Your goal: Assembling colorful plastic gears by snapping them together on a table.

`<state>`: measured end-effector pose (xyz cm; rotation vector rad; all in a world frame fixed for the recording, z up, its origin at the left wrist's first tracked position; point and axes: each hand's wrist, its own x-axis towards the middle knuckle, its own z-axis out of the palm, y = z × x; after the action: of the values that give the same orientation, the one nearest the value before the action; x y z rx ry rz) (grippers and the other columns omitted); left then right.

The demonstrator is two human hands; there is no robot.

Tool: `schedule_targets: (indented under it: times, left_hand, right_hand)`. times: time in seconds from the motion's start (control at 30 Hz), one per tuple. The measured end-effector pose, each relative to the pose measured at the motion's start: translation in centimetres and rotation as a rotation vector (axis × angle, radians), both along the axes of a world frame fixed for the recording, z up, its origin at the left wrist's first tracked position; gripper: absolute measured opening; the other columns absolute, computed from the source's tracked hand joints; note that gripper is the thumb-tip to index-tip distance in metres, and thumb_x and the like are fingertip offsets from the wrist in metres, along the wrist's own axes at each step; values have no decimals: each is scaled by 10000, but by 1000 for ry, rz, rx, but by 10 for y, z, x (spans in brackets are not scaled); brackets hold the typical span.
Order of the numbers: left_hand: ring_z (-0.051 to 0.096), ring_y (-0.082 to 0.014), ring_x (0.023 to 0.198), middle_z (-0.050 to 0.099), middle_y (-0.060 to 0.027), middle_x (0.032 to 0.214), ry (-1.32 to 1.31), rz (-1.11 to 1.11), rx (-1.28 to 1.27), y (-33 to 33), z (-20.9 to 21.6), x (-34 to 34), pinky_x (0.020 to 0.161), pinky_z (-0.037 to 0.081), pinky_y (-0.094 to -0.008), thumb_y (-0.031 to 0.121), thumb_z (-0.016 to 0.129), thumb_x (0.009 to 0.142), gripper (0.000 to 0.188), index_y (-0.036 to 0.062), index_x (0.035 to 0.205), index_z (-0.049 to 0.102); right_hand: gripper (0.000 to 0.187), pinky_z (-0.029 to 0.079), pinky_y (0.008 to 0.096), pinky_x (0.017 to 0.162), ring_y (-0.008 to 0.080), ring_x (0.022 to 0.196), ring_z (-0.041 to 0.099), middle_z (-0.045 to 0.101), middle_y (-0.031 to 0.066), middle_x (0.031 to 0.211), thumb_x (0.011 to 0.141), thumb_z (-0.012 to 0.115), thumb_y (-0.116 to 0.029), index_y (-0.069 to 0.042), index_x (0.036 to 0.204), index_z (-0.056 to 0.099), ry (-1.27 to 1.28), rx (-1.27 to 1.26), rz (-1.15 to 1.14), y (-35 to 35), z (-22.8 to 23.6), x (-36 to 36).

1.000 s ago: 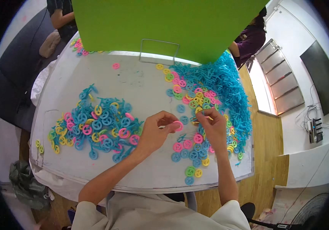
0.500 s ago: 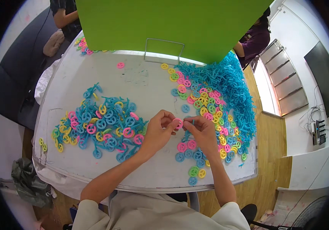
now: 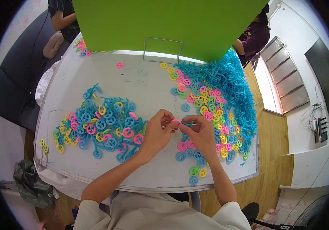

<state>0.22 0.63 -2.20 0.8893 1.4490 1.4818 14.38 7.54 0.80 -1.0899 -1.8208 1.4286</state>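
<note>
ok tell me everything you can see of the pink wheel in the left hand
The pink wheel is small, bright and round-rimmed, and looks like plastic. It is tilted, seen almost edge-on, so its inside cannot be made out. The left hand pinches it between thumb and fingers, above the white table. Just to its right is a blue stick in the right hand; whether they touch is too small to tell.
</note>
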Motion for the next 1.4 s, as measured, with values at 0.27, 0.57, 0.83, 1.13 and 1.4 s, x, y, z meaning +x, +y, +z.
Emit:
schedule_targets:
  times: [0.27, 0.57, 0.83, 1.13, 1.4]
  left_hand:
    - [646, -131, 778, 629, -80, 845, 41, 5, 14, -1, 4, 2, 688, 556, -264, 65, 605, 913, 132, 1, 967, 504]
    - [629, -127, 808, 628, -91, 890, -32, -51, 14, -1, 1, 1, 691, 553, -266, 41, 581, 918, 112, -5, 981, 500]
    - [617, -126, 787, 617, -78, 839, 118, 49, 19, 1, -4, 0, 715, 510, -255, -23, 564, 889, 88, -7, 963, 521]
    - [658, -281, 765, 654, -164, 798, 314, 81, 21, -6, 8, 9, 661, 496, -371, 51, 614, 875, 145, -7, 939, 498]
    - [628, -176, 754, 636, -129, 796, 269, 54, -66, -6, -1, 9, 675, 492, -303, 54, 596, 907, 132, -9, 927, 482]
  right_hand:
    - [141, 384, 174, 528, 15, 609, 515, 617, -15, 711, 831, 709, -78, 5, 941, 676, -42, -15, 44, 12, -11, 12]
    - [149, 333, 172, 502, 5, 581, 468, 608, -32, 685, 819, 722, -72, 9, 941, 694, 3, -51, 3, 1, -5, 1]
    - [158, 396, 169, 532, 8, 644, 538, 629, -11, 726, 819, 723, -73, 24, 937, 684, -72, -28, 51, -4, 2, 3]
    - [205, 464, 190, 591, 45, 681, 603, 664, 19, 759, 825, 727, -107, 26, 971, 671, -7, -135, 76, 2, -8, 7]
    - [196, 501, 204, 626, 89, 716, 651, 685, 61, 794, 844, 706, -100, 35, 976, 654, -101, -177, 117, 1, -5, 6]
